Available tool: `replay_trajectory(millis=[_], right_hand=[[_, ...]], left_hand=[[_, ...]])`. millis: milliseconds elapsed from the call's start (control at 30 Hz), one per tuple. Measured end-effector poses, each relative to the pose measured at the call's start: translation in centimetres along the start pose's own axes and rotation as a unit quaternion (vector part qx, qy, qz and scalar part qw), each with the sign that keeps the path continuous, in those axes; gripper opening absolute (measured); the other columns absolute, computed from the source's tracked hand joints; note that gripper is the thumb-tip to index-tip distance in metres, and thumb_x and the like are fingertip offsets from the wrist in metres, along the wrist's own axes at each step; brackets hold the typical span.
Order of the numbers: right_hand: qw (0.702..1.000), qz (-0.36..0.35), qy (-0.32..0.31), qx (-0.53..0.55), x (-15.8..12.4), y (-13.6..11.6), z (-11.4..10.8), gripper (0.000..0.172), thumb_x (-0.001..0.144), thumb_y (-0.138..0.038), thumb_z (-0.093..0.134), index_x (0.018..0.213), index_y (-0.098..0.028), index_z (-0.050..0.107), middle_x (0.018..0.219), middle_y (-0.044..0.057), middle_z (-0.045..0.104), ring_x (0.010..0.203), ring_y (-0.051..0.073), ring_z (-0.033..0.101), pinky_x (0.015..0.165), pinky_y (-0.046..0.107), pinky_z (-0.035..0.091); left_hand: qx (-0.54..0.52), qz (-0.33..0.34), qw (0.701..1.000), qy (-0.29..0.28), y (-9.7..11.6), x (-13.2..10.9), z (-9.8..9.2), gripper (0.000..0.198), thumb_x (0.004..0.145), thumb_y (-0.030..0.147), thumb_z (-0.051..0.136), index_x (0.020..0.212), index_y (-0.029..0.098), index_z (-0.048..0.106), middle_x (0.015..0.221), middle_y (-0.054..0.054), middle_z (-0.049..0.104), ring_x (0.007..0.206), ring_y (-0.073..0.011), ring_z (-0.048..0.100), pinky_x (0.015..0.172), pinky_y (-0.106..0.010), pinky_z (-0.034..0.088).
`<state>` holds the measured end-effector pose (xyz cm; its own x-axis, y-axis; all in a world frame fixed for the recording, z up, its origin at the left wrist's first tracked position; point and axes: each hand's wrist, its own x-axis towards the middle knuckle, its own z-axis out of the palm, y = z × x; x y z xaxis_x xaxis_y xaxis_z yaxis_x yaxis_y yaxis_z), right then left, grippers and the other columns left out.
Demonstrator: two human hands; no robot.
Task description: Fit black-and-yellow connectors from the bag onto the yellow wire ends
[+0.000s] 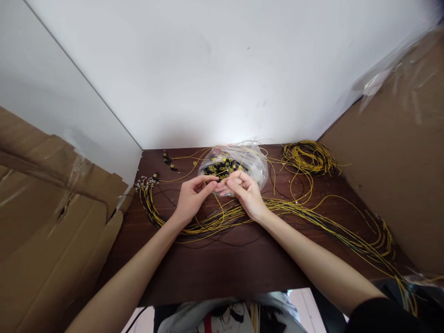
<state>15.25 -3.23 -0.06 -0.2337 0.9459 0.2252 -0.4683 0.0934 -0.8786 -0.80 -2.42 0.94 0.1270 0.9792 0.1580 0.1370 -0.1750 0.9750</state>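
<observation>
— Left hand first: how does it stand?

— Curled, thumb and forefinger nearly together, at the near edge of the bag. Right hand faces it there, thumb bent in towards the forefinger, and the fingertips of the two almost meet.

— Are they gripping anything?

— Both look pinched, perhaps on something thin, but it is too small to make out from this view. I cannot tell for either hand.

— And the parts?

— Black with yellow, heaped in the bag, just beyond the fingers. A few loose parts lie left of it.

— Where is the bundle of wires?

— Yellow and black, it runs on the near side of the bag, passes beneath both wrists and stretches away to the bag's right. Its white ends fan out to the left of the bag. A coil lies right of it.

— What stands around?

— White wall behind the bag, cardboard well to either side, dark table under it all.
</observation>
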Motion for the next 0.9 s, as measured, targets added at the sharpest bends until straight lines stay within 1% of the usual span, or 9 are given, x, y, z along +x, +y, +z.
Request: replay_trajectory(millis=[67,200,367,433,533,667,767,900], right_hand=[[1.0,-0.001,0.01,-0.01,0.1,0.2,0.0,0.016,0.082,-0.032,0.063,0.084,-0.019,0.054,0.078,0.001,0.07,0.072,0.014,0.068,0.067,0.027,0.055],[0.998,0.004,0.057,-0.016,0.4,0.7,-0.2,0.022,0.079,-0.035,0.065,0.081,-0.019,0.051,0.073,0.0,0.068,0.067,0.013,0.068,0.061,0.025,0.056],[0.996,0.014,0.091,0.009,0.6,1.2,-0.4,0.027,0.077,-0.04,0.066,0.08,-0.021,0.047,0.074,-0.002,0.067,0.065,0.013,0.067,0.06,0.025,0.057],[0.995,0.017,0.095,0.01,0.7,1.2,-0.4,0.027,0.077,-0.04,0.066,0.081,-0.02,0.048,0.073,-0.002,0.067,0.066,0.013,0.068,0.061,0.025,0.057],[0.995,0.023,0.093,-0.013,0.6,1.1,-0.4,0.026,0.074,-0.038,0.07,0.082,-0.019,0.053,0.071,-0.001,0.067,0.066,0.013,0.067,0.061,0.024,0.057],[0.995,0.031,0.087,-0.048,0.6,1.0,-0.3,0.025,0.07,-0.035,0.073,0.077,-0.016,0.059,0.068,-0.001,0.066,0.066,0.012,0.068,0.065,0.023,0.057],[0.994,0.034,0.104,-0.025,0.6,1.1,-0.3,0.027,0.072,-0.038,0.072,0.077,-0.017,0.056,0.068,0.0,0.067,0.065,0.014,0.068,0.063,0.026,0.058],[0.993,0.031,0.112,0.005,0.7,1.2,-0.3,0.03,0.073,-0.041,0.07,0.079,-0.018,0.052,0.069,0.0,0.068,0.064,0.015,0.068,0.06,0.028,0.059]], left_hand=[[0.004,0.003,1.0,-0.005,-0.2,0.1,0.0,0.023,0.075,0.034,0.066,0.088,0.015,0.071,0.08,-0.004,0.067,0.069,-0.0131,0.054,0.064,-0.024,0.04],[0.023,-0.004,1.0,-0.003,-0.6,0.2,0.1,0.022,0.074,0.033,0.067,0.087,0.015,0.071,0.076,-0.004,0.067,0.064,-0.0125,0.052,0.059,-0.024,0.038],[0.024,-0.015,1.0,-0.006,-1.1,0.3,0.2,0.024,0.074,0.033,0.066,0.088,0.014,0.071,0.075,-0.004,0.066,0.064,-0.0126,0.052,0.06,-0.024,0.038],[0.031,-0.014,0.999,-0.006,-1.3,0.4,0.2,0.024,0.075,0.033,0.065,0.088,0.014,0.07,0.075,-0.004,0.065,0.063,-0.012,0.05,0.059,-0.024,0.037],[0.048,-0.004,0.999,-0.01,-1.5,0.4,0.1,0.023,0.076,0.033,0.065,0.087,0.015,0.07,0.072,-0.003,0.064,0.06,-0.0111,0.047,0.057,-0.024,0.035],[0.06,0.01,0.998,-0.011,-1.5,0.4,0.1,0.022,0.076,0.034,0.064,0.086,0.015,0.07,0.07,-0.002,0.062,0.059,-0.0108,0.045,0.056,-0.024,0.034],[0.059,0.007,0.998,-0.006,-1.4,0.4,0.1,0.022,0.075,0.034,0.065,0.085,0.016,0.07,0.068,-0.001,0.061,0.058,-0.0107,0.044,0.055,-0.023,0.033],[0.051,0.001,0.999,-0.005,-1.5,0.5,0.1,0.022,0.075,0.034,0.065,0.086,0.016,0.07,0.072,-0.002,0.063,0.06,-0.0113,0.046,0.057,-0.024,0.034]])
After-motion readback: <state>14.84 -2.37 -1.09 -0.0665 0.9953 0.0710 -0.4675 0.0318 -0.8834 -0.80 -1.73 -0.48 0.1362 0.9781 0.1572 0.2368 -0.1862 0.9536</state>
